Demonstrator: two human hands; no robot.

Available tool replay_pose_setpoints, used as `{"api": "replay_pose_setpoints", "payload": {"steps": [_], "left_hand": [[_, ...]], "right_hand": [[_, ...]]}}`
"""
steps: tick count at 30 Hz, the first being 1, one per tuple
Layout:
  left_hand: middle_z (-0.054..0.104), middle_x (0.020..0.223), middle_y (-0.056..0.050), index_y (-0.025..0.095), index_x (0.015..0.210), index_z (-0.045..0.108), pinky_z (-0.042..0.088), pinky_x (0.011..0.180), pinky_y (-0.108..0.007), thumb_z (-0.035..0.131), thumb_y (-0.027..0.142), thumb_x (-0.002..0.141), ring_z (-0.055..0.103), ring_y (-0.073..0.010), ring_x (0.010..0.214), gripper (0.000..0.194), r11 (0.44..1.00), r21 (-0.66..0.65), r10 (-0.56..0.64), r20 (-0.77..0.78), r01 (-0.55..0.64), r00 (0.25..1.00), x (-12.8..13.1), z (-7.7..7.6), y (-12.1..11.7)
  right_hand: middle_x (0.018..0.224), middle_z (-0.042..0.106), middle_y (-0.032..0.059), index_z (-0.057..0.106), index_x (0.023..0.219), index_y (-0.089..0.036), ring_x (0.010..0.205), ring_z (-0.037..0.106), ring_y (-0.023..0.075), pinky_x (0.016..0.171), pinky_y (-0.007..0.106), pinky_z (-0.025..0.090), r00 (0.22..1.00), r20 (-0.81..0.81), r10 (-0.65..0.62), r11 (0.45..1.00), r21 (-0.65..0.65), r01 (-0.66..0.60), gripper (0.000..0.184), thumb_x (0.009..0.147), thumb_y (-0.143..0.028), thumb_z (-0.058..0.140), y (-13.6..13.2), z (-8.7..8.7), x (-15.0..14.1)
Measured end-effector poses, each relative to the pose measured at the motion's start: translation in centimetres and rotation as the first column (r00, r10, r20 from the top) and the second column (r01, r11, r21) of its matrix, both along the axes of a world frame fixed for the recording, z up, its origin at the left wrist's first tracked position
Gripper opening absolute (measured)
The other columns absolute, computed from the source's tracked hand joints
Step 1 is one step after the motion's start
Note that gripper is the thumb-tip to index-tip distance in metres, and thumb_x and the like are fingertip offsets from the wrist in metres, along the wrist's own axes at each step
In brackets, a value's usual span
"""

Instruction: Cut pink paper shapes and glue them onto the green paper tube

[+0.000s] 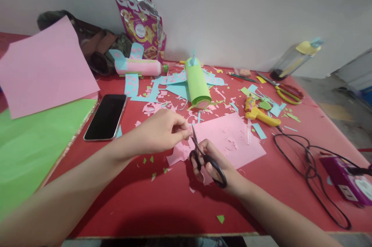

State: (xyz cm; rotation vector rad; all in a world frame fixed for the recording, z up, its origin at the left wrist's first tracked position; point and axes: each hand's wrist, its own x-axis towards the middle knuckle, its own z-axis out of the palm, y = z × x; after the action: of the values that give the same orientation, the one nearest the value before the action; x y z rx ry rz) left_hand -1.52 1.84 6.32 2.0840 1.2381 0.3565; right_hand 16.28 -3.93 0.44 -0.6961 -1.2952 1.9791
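Note:
Black-handled scissors (215, 171) are in my right hand (217, 163), with fingers through the loops and the blades slightly apart, pointing away from me. Right beside the blade tips, my left hand (159, 132) pinches what looks like a tiny piece of pink paper (191, 133), mostly hidden by the fingers. Below both hands lies a pink paper sheet (247, 138) with small cut scraps on it. Just beyond stands out a green paper-wrapped tube (197, 82) with blue wings, lying on its side. A similar pink plane-shaped bottle (142, 67) rests farther left.
On the red table (174, 208) are a phone (106, 117), pink paper (46, 68), green paper (46, 138) and many scraps. To the right lie a yellow glue gun (261, 115) with its cord (309, 154), pliers (287, 94), a clear bottle (296, 61) and a purple box (345, 179). Behind stands a snack bag (142, 26).

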Motion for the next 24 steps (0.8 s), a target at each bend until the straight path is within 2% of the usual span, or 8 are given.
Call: {"api": "replay_pose_setpoints", "payload": {"steps": [17, 24], "left_hand": [[0.06, 0.057, -0.001, 0.016, 0.06, 0.06, 0.036, 0.05, -0.021, 0.046, 0.03, 0.072, 0.054, -0.0123, 0.055, 0.024, 0.997, -0.074, 0.022, 0.009, -0.021, 1.0, 0.01, -0.13, 0.25], [0.048, 0.048, 0.002, 0.017, 0.051, 0.05, 0.034, 0.047, -0.021, 0.047, 0.031, 0.071, 0.044, -0.0096, 0.047, 0.025, 0.982, -0.183, 0.064, 0.07, -0.051, 0.995, 0.22, -0.03, 0.26]], "right_hand": [[0.062, 0.044, -0.0079, 0.03, 0.081, -0.023, 0.042, 0.04, 0.0047, 0.042, 0.019, 0.028, 1.0, -0.003, -0.014, 0.999, -0.047, 0.014, 0.04, 0.072, -0.051, 0.056, 0.02, -0.31, 0.19], [0.064, 0.045, -0.0074, 0.03, 0.08, -0.023, 0.041, 0.041, 0.0041, 0.04, 0.018, 0.028, 0.999, -0.03, -0.028, 0.998, -0.052, 0.027, 0.04, 0.071, -0.051, 0.058, 0.11, -0.38, 0.17]]}}
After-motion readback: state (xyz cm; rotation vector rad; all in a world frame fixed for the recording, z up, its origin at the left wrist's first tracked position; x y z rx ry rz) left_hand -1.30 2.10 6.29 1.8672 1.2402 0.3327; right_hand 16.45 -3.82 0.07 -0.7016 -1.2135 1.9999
